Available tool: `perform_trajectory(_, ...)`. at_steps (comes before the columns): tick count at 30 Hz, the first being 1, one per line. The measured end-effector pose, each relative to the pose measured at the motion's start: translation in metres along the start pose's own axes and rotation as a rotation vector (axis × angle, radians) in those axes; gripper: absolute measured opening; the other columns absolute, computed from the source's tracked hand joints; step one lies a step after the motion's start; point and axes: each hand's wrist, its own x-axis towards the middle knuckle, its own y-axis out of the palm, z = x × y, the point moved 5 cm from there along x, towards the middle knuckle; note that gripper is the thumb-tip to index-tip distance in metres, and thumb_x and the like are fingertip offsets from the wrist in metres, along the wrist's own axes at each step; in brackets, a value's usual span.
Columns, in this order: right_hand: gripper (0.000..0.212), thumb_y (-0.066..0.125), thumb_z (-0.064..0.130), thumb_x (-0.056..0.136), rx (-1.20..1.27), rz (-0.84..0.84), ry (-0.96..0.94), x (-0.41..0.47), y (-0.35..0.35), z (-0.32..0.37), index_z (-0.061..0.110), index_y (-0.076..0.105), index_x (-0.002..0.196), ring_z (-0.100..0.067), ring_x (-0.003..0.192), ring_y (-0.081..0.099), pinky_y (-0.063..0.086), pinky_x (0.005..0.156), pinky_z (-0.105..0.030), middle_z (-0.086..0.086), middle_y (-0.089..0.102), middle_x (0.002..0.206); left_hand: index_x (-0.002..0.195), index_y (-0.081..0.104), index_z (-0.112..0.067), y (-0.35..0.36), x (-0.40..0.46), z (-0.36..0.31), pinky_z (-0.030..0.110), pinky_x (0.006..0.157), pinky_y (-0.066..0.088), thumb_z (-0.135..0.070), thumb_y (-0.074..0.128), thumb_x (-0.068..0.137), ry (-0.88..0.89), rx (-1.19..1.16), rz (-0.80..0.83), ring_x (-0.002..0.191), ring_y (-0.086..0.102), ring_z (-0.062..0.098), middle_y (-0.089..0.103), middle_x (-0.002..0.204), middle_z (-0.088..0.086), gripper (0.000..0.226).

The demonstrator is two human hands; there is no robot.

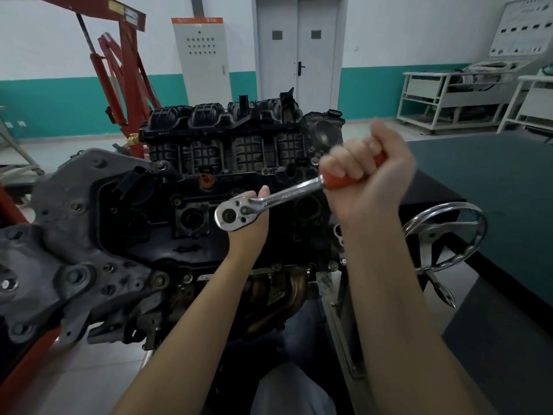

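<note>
Ratchet (270, 202): held above the top face of the engine (209, 175), over its near-centre area. The long axis runs from the drive head, low and toward the engine's left end, up to the orange handle at the engine's right end. The head faces the camera; whatever is fitted beneath it is hidden.

Right hand (369, 175): fist wrapped fully round the orange handle, at the high end of the axis, above the engine's right end. This hand is blurred.

Left hand (248, 232): directly under and behind the drive head, between the head and the engine's top face. One fingertip shows beside the shank. The rest is covered, so whether it grips a socket or only steadies the head cannot be told.

Governing relation: the left hand sits at the pivot and the right hand at the lever end. Judged from this, the next stroke swings the handle about the head, parallel to the engine's top face. The handwheel (446, 235) stands off the engine's right end, below the handle.
</note>
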Motion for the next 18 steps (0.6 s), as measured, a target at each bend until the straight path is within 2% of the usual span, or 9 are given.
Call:
perform_trajectory(2,0.040,0.046,0.016,0.087,0.070,-0.044,-0.121,-0.031,-0.018,-0.002,0.020,0.035,0.049,-0.008,0.036,0.025,0.030,0.040,-0.018,0.008,0.027,0.040,0.055,0.031,-0.023,-0.002,0.001,-0.001,0.009,0.050,0.035,-0.019,0.063,0.092,0.111,-0.037,-0.074,0.043,0.037,-0.001,0.037,0.044,-0.018,0.049)
perform_trajectory(4,0.035,0.047,0.020,0.082,0.132,-0.096,-0.204,-0.058,-0.032,-0.006,0.020,0.035,0.049,-0.009,0.038,0.027,0.034,0.042,-0.021,0.007,0.027,0.042,0.057,0.031,-0.021,-0.002,-0.002,-0.009,0.008,0.052,0.037,-0.027,0.068,0.086,0.165,-0.077,-0.136,0.043,0.037,0.000,0.037,0.044,-0.017,0.047)
perform_trajectory(7,0.035,0.046,0.020,0.081,0.156,-0.135,-0.223,-0.070,-0.042,-0.012,0.019,0.036,0.048,-0.010,0.038,0.029,0.037,0.043,-0.022,0.006,0.027,0.041,0.055,0.028,-0.022,0.000,-0.001,-0.004,0.010,0.053,0.037,-0.028,0.070,0.083,0.139,-0.158,-0.180,0.042,0.033,0.001,0.033,0.043,-0.017,0.051)
perform_trajectory(11,0.037,0.045,0.017,0.082,0.043,-0.040,-0.139,-0.037,-0.023,-0.001,0.020,0.036,0.046,-0.009,0.036,0.026,0.033,0.042,-0.020,0.007,0.027,0.039,0.052,0.027,-0.024,0.002,0.006,0.005,0.008,0.048,0.035,-0.018,0.055,0.097,0.103,-0.144,-0.187,0.040,0.036,0.000,0.034,0.040,-0.018,0.053)
perform_trajectory(14,0.046,0.041,0.014,0.092,-0.068,0.019,0.023,0.004,0.000,0.007,0.018,0.036,0.046,-0.009,0.033,0.026,0.031,0.040,-0.018,0.007,0.028,0.038,0.059,0.048,-0.035,0.006,0.008,0.012,-0.001,0.057,0.038,-0.010,0.050,0.098,0.072,-0.156,-0.119,0.048,0.047,-0.013,0.047,0.045,-0.030,0.046)
perform_trajectory(15,0.047,0.041,0.014,0.093,-0.100,0.026,0.077,0.015,0.008,0.008,0.018,0.037,0.046,-0.008,0.033,0.026,0.031,0.040,-0.017,0.006,0.028,0.038,0.064,0.057,-0.048,0.009,0.007,0.011,-0.004,0.061,0.038,-0.005,0.049,0.096,0.045,-0.165,-0.073,0.053,0.049,-0.019,0.050,0.049,-0.036,0.054)
perform_trajectory(16,0.046,0.042,0.013,0.093,-0.123,0.030,0.119,0.023,0.013,0.008,0.017,0.037,0.047,-0.008,0.033,0.026,0.031,0.039,-0.017,0.006,0.029,0.038,0.057,0.062,-0.051,0.010,0.005,0.008,-0.005,0.064,0.038,0.000,0.049,0.095,0.038,-0.187,-0.053,0.056,0.050,-0.023,0.052,0.052,-0.040,0.065)
perform_trajectory(18,0.046,0.043,0.013,0.093,-0.120,0.026,0.145,0.029,0.018,0.006,0.017,0.036,0.048,-0.008,0.034,0.025,0.030,0.038,-0.017,0.006,0.029,0.039,0.053,0.060,-0.061,0.009,0.004,0.004,-0.006,0.065,0.038,0.003,0.049,0.094,0.047,-0.241,-0.063,0.060,0.051,-0.027,0.052,0.054,-0.042,0.076)
